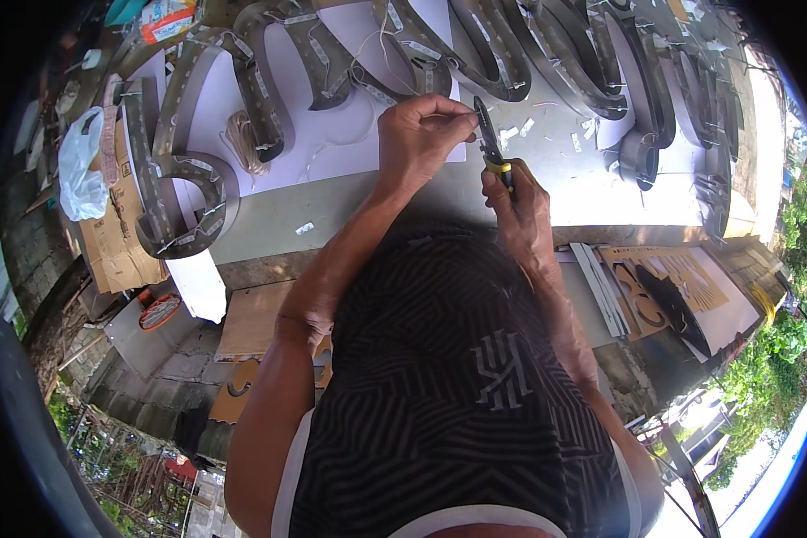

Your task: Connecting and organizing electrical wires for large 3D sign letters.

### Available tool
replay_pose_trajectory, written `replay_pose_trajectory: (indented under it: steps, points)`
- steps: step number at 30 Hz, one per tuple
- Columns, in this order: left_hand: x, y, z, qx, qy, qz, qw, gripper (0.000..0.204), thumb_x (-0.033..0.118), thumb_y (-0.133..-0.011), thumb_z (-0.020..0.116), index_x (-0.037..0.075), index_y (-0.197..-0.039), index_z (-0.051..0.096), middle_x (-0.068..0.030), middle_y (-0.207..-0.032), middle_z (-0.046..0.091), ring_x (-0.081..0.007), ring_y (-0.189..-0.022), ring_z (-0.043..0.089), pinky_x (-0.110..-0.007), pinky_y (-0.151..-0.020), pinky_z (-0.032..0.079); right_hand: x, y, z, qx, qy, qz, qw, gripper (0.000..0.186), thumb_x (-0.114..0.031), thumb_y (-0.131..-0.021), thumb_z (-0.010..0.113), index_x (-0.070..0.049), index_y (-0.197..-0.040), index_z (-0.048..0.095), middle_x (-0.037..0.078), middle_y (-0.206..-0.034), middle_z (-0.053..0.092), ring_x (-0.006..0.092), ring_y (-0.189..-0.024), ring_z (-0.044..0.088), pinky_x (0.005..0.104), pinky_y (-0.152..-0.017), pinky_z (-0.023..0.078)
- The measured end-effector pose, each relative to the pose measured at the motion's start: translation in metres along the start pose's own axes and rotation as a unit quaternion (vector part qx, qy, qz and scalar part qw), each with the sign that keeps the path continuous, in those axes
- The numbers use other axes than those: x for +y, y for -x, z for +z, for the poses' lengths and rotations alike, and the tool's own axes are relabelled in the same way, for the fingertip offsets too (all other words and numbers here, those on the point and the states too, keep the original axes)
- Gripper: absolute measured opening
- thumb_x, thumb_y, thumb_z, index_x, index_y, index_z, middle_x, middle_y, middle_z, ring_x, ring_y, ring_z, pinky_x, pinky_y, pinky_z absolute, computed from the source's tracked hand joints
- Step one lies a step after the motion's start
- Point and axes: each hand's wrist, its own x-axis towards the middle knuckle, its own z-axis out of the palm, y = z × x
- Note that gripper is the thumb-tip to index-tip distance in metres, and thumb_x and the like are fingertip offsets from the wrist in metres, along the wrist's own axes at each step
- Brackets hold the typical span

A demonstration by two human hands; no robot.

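My right hand [516, 208] grips a pair of pliers [490, 139] with yellow and black handles, jaws pointing up and away. My left hand [419, 134] is pinched at the jaws, fingertips closed on something thin, probably a wire, too small to make out. Both hands hover over the white tabletop [350, 143]. Just beyond them lie large grey metal channel letters [269, 81] with strips of small lights inside. A patterned black shirt fills the lower middle of the view.
Thin white wires [368, 63] run across the letters, and small white scraps [516, 130] lie near the pliers. A coil of pale wire [242, 143] lies at left, a white plastic bag [81, 170] further left. Cut cardboard stencils [663, 287] sit at right.
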Motion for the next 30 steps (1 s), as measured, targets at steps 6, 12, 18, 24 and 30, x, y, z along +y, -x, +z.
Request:
replay_pose_trajectory:
  steps: [6, 12, 18, 24, 30]
  points:
    - [-0.002, -0.003, -0.004, -0.053, -0.022, -0.003, 0.998, 0.013, 0.008, -0.085, 0.073, -0.002, -0.092, 0.071, -0.0078, -0.078, 0.072, -0.0110, -0.073, 0.069, -0.023, -0.066, 0.054, 0.006, 0.003, 0.006, 0.056, 0.098, -0.096, 0.989, 0.017, -0.002, -0.090, 0.061, 0.004, -0.101, 0.050, 0.022, -0.096, 0.055, 0.0405, -0.074, 0.060, 0.0461, -0.065, 0.048]
    - [0.014, -0.004, 0.000, -0.125, -0.008, -0.011, 0.992, 0.017, 0.015, -0.092, 0.069, -0.001, -0.096, 0.068, 0.0004, -0.073, 0.064, -0.0051, -0.068, 0.055, -0.020, -0.059, 0.040, 0.009, 0.007, 0.003, 0.089, 0.162, -0.146, 0.972, 0.021, 0.002, -0.088, 0.060, 0.004, -0.103, 0.047, 0.024, -0.099, 0.051, 0.0428, -0.077, 0.057, 0.0485, -0.065, 0.048]
    - [0.022, -0.009, 0.004, -0.191, 0.015, -0.039, 0.981, 0.014, 0.013, -0.091, 0.068, -0.001, -0.094, 0.067, 0.0049, -0.066, 0.052, -0.0029, -0.057, 0.037, -0.023, -0.051, 0.029, 0.001, 0.018, -0.004, 0.045, 0.006, -0.041, 0.998, 0.014, -0.010, -0.096, 0.056, 0.003, -0.100, 0.053, 0.019, -0.090, 0.057, 0.0311, -0.070, 0.060, 0.0396, -0.062, 0.048]
    - [0.001, -0.012, 0.015, -0.224, 0.133, -0.103, 0.960, 0.010, 0.009, -0.092, 0.065, -0.001, -0.094, 0.066, 0.0013, -0.072, 0.058, -0.0022, -0.055, 0.035, -0.021, -0.050, 0.027, 0.013, 0.034, 0.009, 0.014, -0.281, 0.098, 0.955, 0.033, -0.031, -0.104, 0.047, 0.000, -0.100, 0.057, 0.009, -0.090, 0.061, 0.0154, -0.072, 0.057, 0.0299, -0.064, 0.046]
    - [-0.006, -0.012, 0.013, -0.244, 0.140, -0.130, 0.951, 0.011, 0.010, -0.093, 0.065, 0.000, -0.096, 0.066, -0.0028, -0.084, 0.064, -0.0021, -0.057, 0.037, -0.019, -0.051, 0.029, 0.030, 0.025, 0.011, 0.138, -0.551, 0.126, 0.813, 0.037, -0.033, -0.104, 0.046, 0.002, -0.099, 0.056, 0.015, -0.098, 0.062, 0.0236, -0.077, 0.061, 0.0365, -0.070, 0.052]
